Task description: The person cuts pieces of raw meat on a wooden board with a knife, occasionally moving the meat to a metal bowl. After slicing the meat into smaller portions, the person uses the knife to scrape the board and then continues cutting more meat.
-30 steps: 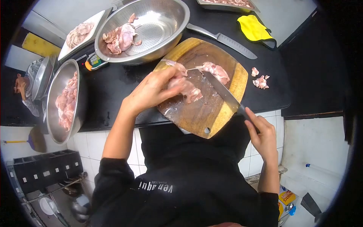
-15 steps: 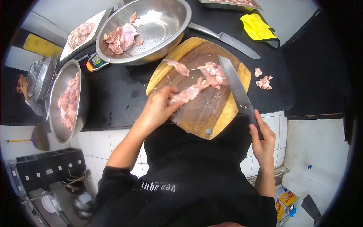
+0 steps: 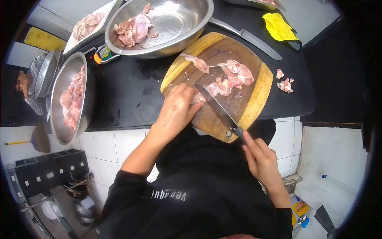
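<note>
On the wooden cutting board [image 3: 258, 99] lie pieces of raw meat [image 3: 238, 73], joined by a thin white strand to a smaller piece [image 3: 196, 63] at the upper left. My left hand [image 3: 178, 109] is closed on the near end of a meat strip [image 3: 199, 96], its fingertips partly hidden. My right hand [image 3: 260, 159] grips the black handle of a large knife [image 3: 219, 108]. The blade lies across the strip, just right of my left fingers, its tip pointing up and left.
A perforated steel bowl [image 3: 171, 46] and a steel bowl of meat [image 3: 59, 119] stand left. Beyond the board lie a second knife [image 3: 260, 44] and a yellow cloth [image 3: 278, 27]. Meat scraps [image 3: 285, 85] sit right of it. A person [image 3: 26, 83] is at far left.
My right hand has brought the knife left and down from the board's right side onto the strip. The large meat pieces sit more spread out, and the view has shifted slightly.
</note>
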Available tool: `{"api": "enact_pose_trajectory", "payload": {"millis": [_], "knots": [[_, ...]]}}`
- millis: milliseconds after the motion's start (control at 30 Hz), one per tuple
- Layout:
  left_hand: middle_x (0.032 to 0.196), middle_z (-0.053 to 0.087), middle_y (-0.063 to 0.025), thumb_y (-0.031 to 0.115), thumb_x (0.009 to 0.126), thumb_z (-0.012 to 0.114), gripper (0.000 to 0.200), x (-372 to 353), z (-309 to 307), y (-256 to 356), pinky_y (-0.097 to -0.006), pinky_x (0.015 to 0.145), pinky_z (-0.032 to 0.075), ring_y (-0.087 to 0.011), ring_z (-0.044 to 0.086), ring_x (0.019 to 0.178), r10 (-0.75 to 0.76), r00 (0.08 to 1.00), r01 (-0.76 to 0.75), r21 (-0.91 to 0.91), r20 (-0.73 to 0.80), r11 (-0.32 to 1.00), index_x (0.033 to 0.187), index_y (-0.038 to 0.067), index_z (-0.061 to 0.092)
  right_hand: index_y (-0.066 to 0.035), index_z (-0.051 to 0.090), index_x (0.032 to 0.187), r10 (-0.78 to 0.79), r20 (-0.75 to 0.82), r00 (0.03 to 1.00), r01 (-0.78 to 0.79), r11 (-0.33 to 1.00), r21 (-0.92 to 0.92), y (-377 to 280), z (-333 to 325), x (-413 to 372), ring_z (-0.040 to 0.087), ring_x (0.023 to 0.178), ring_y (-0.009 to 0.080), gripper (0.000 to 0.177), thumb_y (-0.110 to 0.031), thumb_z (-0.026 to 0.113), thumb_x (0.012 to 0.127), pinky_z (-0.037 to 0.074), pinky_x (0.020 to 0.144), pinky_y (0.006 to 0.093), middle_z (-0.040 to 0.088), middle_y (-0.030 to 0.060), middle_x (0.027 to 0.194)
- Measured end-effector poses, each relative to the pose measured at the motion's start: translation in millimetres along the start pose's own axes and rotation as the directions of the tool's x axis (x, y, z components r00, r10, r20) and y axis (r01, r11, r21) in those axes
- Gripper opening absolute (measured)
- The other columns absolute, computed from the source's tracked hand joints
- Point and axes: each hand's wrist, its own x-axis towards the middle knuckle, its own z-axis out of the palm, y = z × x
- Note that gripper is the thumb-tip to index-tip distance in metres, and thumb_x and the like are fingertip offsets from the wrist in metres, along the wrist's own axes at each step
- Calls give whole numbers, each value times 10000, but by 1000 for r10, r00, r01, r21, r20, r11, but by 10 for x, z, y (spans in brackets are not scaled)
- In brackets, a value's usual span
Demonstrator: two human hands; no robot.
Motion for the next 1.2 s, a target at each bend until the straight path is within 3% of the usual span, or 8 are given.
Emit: {"api": "enact_pose_trajectory", "payload": {"millis": [200,500,700,767,833,967,1133,1200], "knots": [[901,648,-167,140,823,829,287,-25,-6,75,-427,738,535,-351,656,808,-133,990,133,1,52,991,1019,-21,695,-57,611,1436,17,63,998,-13,998,-60,-119,-107,-63,598,555,234,546,-16,744,908,516,501,372,541,86,804],[904,658,-176,82,845,774,211,9,4,92,-449,778,526,-381,659,875,-45,996,45,4,80,999,1003,-19,677,-55,566,1479,-44,146,988,82,961,-265,-122,220,242,627,548,249,582,-58,701,913,538,500,370,560,115,846],[883,656,-169,74,876,701,179,17,-80,-233,-437,779,523,-351,657,867,-204,975,213,113,-91,970,1029,11,633,-77,582,1469,-47,100,994,64,982,-177,-40,124,269,647,585,245,557,-84,720,930,549,534,372,567,102,796],[932,652,-156,52,898,664,184,37,-132,-227,-414,778,523,-321,657,858,-241,964,246,29,-112,969,1076,6,654,-82,613,1440,-71,-32,997,70,997,-33,-25,-3,181,638,589,241,533,-58,739,923,534,535,381,567,88,777],[1031,640,-161,7,909,619,241,38,-164,-166,-402,808,529,-310,660,873,-224,973,215,-148,-50,965,1145,-2,671,-81,624,1428,-20,-54,998,16,998,-60,-55,-160,98,627,581,239,525,-41,742,918,527,532,385,567,84,781],[1148,633,-177,-24,930,571,257,62,72,-1,-398,913,529,-338,657,1039,-56,998,56,-173,6,983,1158,-34,688,-81,633,1420,76,-22,997,-79,986,-145,-46,-241,-10,616,568,236,516,-25,738,918,522,526,380,559,81,773],[1054,655,-168,97,841,809,290,68,244,84,-440,856,530,-378,646,987,-17,999,15,-43,-33,999,1073,-37,698,-87,625,1431,33,21,999,-28,984,-177,-63,-149,-77,596,536,233,524,-45,736,921,515,505,373,517,83,794],[1035,653,-169,93,844,802,279,65,252,92,-441,851,530,-380,647,974,-12,1000,12,-24,-10,1000,1069,-34,696,-82,618,1437,39,43,998,-29,979,-201,-97,-160,-83,602,538,234,524,-53,732,926,518,505,370,515,83,794]]}}
